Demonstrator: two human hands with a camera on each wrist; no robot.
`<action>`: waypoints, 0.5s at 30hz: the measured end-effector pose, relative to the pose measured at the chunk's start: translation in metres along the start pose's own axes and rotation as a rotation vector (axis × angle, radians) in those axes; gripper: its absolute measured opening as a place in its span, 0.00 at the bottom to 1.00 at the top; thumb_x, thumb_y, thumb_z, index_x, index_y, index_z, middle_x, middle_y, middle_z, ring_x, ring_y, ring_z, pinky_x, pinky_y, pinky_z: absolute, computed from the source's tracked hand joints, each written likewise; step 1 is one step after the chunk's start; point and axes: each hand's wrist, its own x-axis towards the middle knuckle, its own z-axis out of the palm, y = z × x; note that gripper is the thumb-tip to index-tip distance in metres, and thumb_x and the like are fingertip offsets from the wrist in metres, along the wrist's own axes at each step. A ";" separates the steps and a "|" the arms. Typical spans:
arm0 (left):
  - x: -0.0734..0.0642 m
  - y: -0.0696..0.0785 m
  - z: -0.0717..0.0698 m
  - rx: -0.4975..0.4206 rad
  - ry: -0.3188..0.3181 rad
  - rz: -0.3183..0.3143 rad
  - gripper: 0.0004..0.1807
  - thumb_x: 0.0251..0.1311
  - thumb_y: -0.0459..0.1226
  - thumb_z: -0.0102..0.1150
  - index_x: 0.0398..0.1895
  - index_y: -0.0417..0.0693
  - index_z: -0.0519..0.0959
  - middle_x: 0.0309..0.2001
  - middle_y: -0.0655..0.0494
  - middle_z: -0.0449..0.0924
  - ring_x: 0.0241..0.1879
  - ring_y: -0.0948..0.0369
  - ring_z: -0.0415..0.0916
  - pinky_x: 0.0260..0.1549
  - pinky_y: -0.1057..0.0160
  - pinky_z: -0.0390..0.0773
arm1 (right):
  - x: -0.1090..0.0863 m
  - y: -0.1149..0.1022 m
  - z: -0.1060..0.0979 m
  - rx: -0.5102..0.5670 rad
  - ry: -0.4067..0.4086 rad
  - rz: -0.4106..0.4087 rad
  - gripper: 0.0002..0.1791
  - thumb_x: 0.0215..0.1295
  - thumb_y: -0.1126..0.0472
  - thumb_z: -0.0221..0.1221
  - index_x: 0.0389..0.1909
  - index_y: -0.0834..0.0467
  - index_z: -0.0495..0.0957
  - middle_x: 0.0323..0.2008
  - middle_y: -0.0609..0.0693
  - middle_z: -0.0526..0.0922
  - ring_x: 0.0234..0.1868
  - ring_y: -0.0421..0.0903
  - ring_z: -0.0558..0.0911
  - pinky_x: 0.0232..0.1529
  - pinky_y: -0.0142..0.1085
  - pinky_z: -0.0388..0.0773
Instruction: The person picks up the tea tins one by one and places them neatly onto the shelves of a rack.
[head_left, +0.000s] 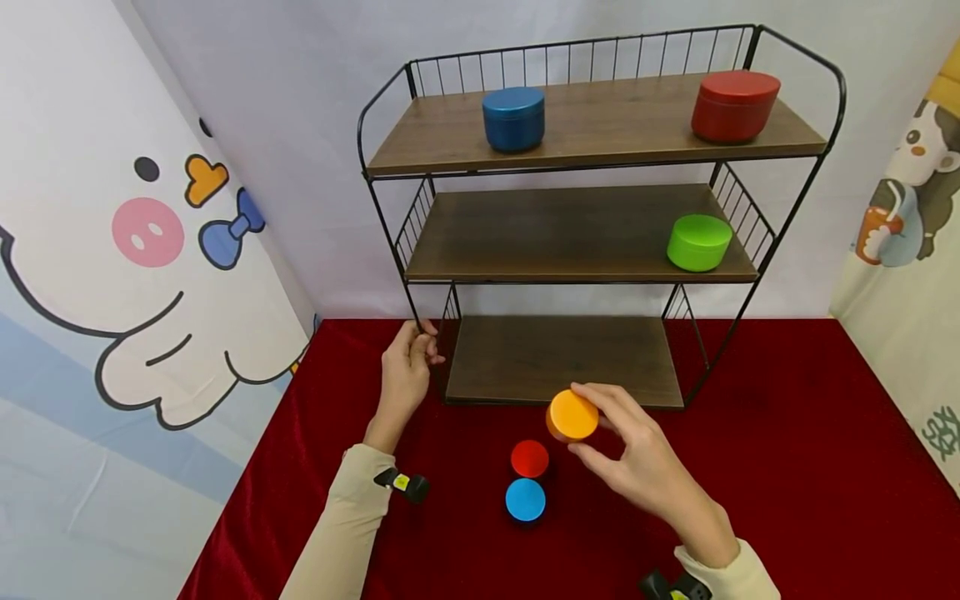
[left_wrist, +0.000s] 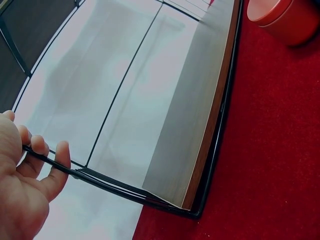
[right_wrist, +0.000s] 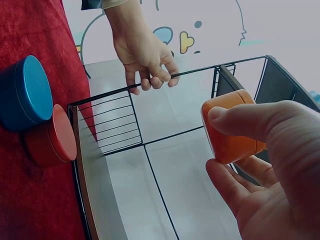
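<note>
My right hand [head_left: 637, 450] pinches a small orange round tin [head_left: 572, 416] between thumb and fingers, in front of the bottom shelf and above the red cloth. In the right wrist view the orange tin [right_wrist: 227, 125] is tilted on its side relative to the camera. At the left of the three-tier rack [head_left: 570, 229], my left hand [head_left: 405, 375] grips the black metal side post [left_wrist: 107, 192], with fingers curled round it. Below the orange tin, a red tin [head_left: 530, 458] and a light blue tin [head_left: 525, 499] stand close together on the cloth.
On the top shelf are a dark blue tin [head_left: 513, 119] at left and a larger red tin [head_left: 735, 106] at right. A green tin [head_left: 699, 242] sits at the middle shelf's right end. Wire rails edge the rack. Red cloth [head_left: 787, 467] covers the table.
</note>
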 end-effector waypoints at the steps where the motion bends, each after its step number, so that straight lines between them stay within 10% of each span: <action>1: 0.000 0.000 0.000 0.002 0.000 -0.002 0.08 0.77 0.25 0.44 0.43 0.25 0.73 0.28 0.30 0.71 0.29 0.41 0.77 0.34 0.45 0.90 | 0.000 0.000 0.000 0.000 -0.001 -0.001 0.43 0.45 0.80 0.76 0.66 0.63 0.74 0.59 0.56 0.77 0.55 0.50 0.81 0.60 0.18 0.76; 15: 0.004 -0.040 0.002 -0.030 -0.002 -0.005 0.09 0.79 0.29 0.44 0.45 0.30 0.74 0.27 0.43 0.71 0.28 0.57 0.76 0.32 0.66 0.89 | 0.005 -0.002 -0.003 0.017 0.002 -0.011 0.43 0.45 0.80 0.75 0.66 0.63 0.74 0.59 0.56 0.77 0.56 0.49 0.81 0.61 0.20 0.77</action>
